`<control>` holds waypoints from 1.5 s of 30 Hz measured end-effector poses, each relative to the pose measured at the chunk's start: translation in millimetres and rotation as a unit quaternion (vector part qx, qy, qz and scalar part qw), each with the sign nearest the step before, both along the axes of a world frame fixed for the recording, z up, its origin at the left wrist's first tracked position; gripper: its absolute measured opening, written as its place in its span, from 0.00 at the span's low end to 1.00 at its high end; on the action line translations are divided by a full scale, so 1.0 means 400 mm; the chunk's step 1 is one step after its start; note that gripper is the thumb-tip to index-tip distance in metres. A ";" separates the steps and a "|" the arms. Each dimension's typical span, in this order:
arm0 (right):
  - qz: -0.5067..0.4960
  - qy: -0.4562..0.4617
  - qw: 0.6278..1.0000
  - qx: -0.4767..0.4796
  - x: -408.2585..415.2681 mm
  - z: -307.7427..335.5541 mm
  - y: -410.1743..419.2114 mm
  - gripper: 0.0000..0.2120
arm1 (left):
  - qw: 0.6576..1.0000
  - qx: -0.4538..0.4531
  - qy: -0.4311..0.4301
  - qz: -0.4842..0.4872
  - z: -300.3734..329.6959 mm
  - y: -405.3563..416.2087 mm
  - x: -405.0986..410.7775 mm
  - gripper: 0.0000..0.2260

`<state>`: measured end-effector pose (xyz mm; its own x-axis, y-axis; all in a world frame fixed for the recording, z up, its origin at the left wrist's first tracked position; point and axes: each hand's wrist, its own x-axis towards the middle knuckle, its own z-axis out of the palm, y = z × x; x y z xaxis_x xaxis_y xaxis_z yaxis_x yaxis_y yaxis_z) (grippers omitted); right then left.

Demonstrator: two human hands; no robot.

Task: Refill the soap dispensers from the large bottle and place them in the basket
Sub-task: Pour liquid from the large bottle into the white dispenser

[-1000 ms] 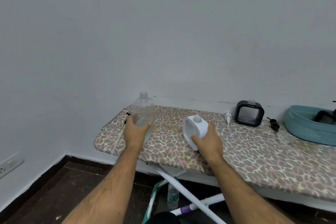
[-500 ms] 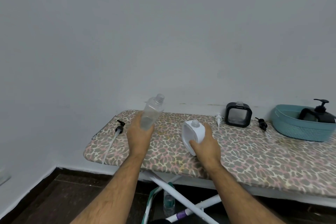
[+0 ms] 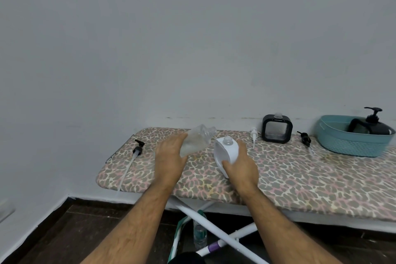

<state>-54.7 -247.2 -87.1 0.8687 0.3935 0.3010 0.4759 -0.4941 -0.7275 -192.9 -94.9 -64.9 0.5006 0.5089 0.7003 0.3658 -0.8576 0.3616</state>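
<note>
Bottle left of dispenser (basket far right)

You're in a plain room of a home, a laundry or utility corner by the look of it. An ironing board with a leopard-print cover stands on white crossed legs against a bare grey wall. Dark floor tiles meet a white skirting, and a wall socket shows at the far left edge.
</note>
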 end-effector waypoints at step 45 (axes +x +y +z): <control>0.014 0.020 1.000 -0.003 0.005 -0.003 -0.008 0.35 | 0.975 0.164 0.124 0.082 0.064 -0.017 0.055 0.34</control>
<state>-52.5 -250.2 -88.4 0.8688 0.4190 0.2637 0.4598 -0.4852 -0.7438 -171.0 -101.5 -39.3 0.6059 0.3662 0.7063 0.5496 -0.8345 -0.0387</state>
